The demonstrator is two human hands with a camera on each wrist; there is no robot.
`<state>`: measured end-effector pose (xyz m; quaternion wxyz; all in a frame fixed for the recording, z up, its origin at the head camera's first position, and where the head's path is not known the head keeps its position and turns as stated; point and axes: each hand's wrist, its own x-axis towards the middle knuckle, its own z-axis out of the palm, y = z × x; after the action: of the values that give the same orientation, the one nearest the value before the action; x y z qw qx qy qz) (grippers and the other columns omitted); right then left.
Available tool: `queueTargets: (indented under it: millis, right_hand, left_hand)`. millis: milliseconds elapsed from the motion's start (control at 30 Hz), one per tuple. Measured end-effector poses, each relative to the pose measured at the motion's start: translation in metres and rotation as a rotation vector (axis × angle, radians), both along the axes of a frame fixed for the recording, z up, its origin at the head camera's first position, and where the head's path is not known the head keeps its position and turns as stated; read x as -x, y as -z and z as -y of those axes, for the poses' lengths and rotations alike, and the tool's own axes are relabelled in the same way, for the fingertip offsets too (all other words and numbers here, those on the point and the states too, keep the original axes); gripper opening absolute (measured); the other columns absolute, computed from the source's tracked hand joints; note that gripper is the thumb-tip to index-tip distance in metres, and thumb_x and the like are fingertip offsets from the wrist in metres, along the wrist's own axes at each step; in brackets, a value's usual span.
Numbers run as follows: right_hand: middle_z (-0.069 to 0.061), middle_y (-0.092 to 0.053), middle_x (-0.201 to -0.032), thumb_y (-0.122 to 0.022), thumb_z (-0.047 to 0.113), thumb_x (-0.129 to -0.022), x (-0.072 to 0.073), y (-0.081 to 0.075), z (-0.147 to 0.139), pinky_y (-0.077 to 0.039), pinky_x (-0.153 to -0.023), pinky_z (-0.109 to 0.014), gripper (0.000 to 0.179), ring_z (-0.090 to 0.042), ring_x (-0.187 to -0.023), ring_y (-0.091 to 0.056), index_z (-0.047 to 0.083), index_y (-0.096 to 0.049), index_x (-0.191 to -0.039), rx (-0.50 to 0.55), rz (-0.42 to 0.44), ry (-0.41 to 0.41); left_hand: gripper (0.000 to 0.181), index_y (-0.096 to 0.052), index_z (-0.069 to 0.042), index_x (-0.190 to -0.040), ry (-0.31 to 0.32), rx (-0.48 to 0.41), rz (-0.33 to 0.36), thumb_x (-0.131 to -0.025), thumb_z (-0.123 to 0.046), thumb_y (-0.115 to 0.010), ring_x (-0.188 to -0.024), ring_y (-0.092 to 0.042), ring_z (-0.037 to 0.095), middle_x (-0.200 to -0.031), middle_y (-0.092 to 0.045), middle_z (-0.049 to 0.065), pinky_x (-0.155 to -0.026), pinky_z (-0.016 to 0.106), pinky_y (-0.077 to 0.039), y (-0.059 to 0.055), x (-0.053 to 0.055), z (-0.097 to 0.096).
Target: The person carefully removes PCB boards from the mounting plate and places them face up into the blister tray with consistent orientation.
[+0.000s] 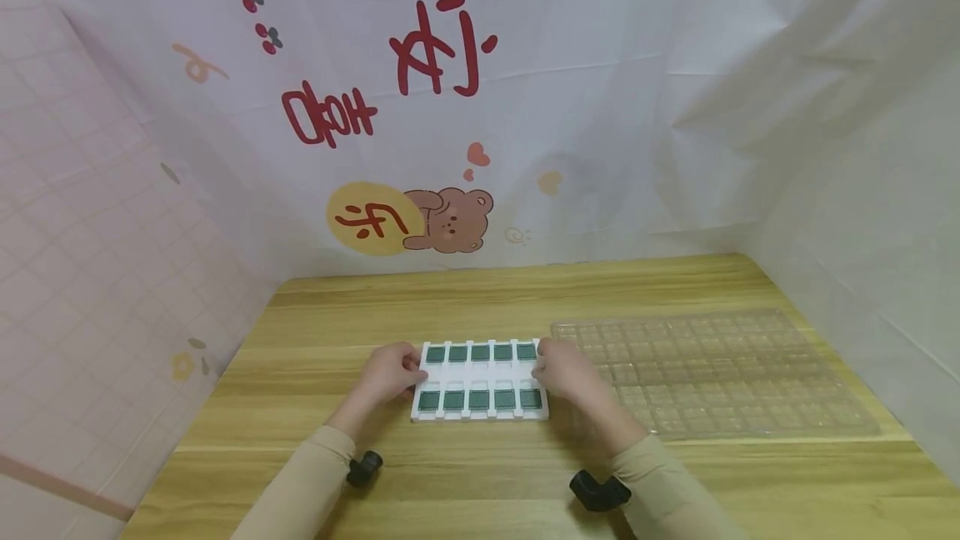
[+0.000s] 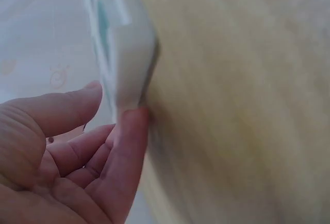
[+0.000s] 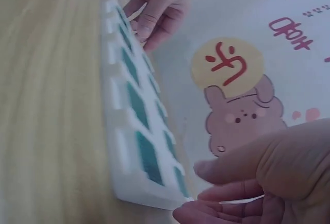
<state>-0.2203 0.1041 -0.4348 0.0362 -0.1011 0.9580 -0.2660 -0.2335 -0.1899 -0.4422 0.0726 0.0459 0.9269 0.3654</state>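
Note:
A white tray (image 1: pixel 468 373) lies on the wooden table in front of me, its long side running left to right. Two rows of small green squares (image 1: pixel 479 400) that look like circuit boards sit in its slots. My left hand (image 1: pixel 392 372) holds the tray's left end; in the left wrist view the fingertips are at its lower edge and the thumb is beside its top face. At the right end, my right hand (image 1: pixel 567 368) grips the tray the same way, thumb over the top side and fingers at the edge in the right wrist view.
A large clear plastic tray (image 1: pixel 712 373) with many compartments lies at the right, partly behind my right forearm. Dark wrist mounts (image 1: pixel 598 491) hang by both cuffs. A white printed cloth (image 1: pixel 600 148) rises behind the table (image 1: pixel 480 482) and along both sides.

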Motion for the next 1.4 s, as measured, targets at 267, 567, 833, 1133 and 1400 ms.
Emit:
queueTargets:
  millis: [267,567,833,1133,1400]
  right_hand:
    - [-0.008,-0.065,-0.09,-0.074,0.012,-0.088,0.0,-0.013,-0.012,-0.053,-0.073,-0.04,0.032,-0.022,-0.082,-0.061,-0.006,-0.065,-0.113,0.071,-0.017,-0.126]
    - [-0.013,-0.065,-0.112,-0.075,0.018,-0.088,0.005,-0.009,-0.027,-0.052,-0.084,-0.043,0.043,-0.03,-0.101,-0.062,-0.002,-0.062,-0.124,0.149,-0.099,-0.303]
    - [-0.013,-0.062,-0.128,-0.077,0.02,-0.087,0.013,-0.006,-0.034,-0.044,-0.1,-0.051,0.054,-0.033,-0.119,-0.056,0.002,-0.058,-0.134,0.149,-0.253,-0.422]
    - [-0.014,-0.055,-0.138,-0.079,0.025,-0.086,0.022,-0.007,-0.036,-0.035,-0.107,-0.054,0.066,-0.036,-0.129,-0.047,0.004,-0.051,-0.142,0.118,-0.253,-0.457]
    - [-0.015,-0.054,-0.139,-0.081,0.022,-0.084,0.029,-0.007,-0.033,-0.036,-0.107,-0.054,0.068,-0.038,-0.129,-0.046,0.003,-0.05,-0.142,0.096,-0.253,-0.467]
  left_hand:
    - [0.047,-0.065,0.005,-0.12,0.069,0.104,-0.128,-0.081,-0.014,-0.082,-0.096,-0.061,0.029,-0.104,-0.066,0.013,-0.083,0.045,-0.052,-0.01,0.005,0.011]
    - [0.072,-0.057,0.003,-0.133,0.257,0.3,-0.292,-0.074,-0.025,-0.088,-0.127,-0.047,0.041,-0.133,-0.057,0.021,-0.107,0.053,-0.036,-0.011,0.012,0.014]
    - [0.08,-0.056,-0.003,-0.137,0.325,0.341,-0.338,-0.071,-0.032,-0.09,-0.129,-0.045,0.036,-0.136,-0.056,0.014,-0.109,0.051,-0.034,-0.005,0.021,0.013]
    - [0.086,-0.051,-0.002,-0.14,0.349,0.235,-0.227,-0.07,-0.028,-0.092,-0.135,-0.039,0.037,-0.143,-0.05,0.016,-0.111,0.053,-0.03,0.003,0.032,0.017]
    - [0.085,-0.05,0.001,-0.14,0.359,0.114,-0.14,-0.07,-0.02,-0.092,-0.131,-0.045,0.034,-0.141,-0.051,0.015,-0.11,0.05,-0.034,0.004,0.039,0.017]
